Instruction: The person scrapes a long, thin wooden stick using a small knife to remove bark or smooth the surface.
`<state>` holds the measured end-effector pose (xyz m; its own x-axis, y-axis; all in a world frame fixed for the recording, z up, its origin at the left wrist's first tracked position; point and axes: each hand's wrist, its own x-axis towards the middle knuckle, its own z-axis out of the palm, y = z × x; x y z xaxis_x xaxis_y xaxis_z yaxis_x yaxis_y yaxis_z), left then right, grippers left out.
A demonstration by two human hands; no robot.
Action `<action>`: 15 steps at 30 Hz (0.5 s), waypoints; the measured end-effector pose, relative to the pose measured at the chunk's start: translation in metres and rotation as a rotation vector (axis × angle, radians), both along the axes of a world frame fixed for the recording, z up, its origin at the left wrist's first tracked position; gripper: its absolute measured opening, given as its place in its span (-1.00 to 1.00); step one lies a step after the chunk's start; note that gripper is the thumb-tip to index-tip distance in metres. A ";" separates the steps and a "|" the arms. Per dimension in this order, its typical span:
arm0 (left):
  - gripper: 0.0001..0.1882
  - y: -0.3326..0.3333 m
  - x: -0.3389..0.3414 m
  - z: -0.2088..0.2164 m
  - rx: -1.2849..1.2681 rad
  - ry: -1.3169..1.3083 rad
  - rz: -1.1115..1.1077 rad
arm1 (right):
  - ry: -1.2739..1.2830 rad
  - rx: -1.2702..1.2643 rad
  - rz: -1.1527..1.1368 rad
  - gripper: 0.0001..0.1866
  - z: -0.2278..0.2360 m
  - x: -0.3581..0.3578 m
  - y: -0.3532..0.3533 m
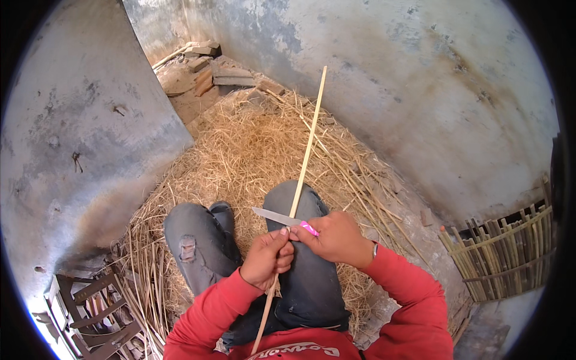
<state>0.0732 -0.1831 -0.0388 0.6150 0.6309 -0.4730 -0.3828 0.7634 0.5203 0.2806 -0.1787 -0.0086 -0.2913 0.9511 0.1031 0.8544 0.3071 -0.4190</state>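
A long pale bamboo strip runs from my lap up past my right knee, its far end raised in front of me. My left hand is closed around the strip near its middle, thumb pressed on it. A knife with a pink handle lies across the strip, its blade pointing left over my thigh. My right hand grips that handle, with the thumb close to my left fingertips. Both hands meet above my right thigh.
Curly shavings cover the ground ahead. Long loose strips lie along the right wall, and more at the left. A slatted bamboo panel leans at right. Bricks sit in the far corner; a dark frame stands at lower left.
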 end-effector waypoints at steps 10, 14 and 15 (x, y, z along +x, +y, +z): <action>-0.71 -0.020 -0.017 -0.006 0.046 0.055 -0.051 | 0.017 0.066 0.011 -0.29 -0.016 0.003 -0.014; -0.71 -0.034 -0.029 -0.007 0.042 0.061 -0.066 | 0.009 0.092 -0.002 -0.28 -0.015 0.000 -0.016; -0.71 -0.038 -0.032 -0.009 0.038 0.063 -0.065 | -0.005 0.104 -0.003 -0.28 -0.016 0.000 -0.016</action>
<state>0.0409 -0.2208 -0.0474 0.6252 0.6087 -0.4884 -0.2988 0.7648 0.5707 0.2802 -0.1944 -0.0248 -0.2890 0.9362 0.1997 0.8574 0.3460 -0.3809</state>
